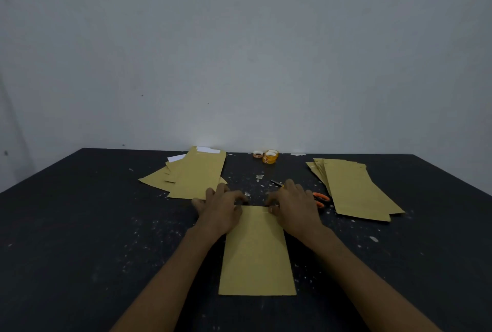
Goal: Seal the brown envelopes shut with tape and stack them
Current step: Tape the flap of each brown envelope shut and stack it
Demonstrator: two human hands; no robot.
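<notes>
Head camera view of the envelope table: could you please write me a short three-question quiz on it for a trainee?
1. True or false: the left hand and right hand both touch the far end of the centre envelope.
2. The orange-handled scissors lie: A) on the centre envelope, B) just beyond the right hand, C) in the left hand.
3. Fill in: the tape rolls sit by the table's ___ edge.
Key: 1 true; 2 B; 3 far.
</notes>
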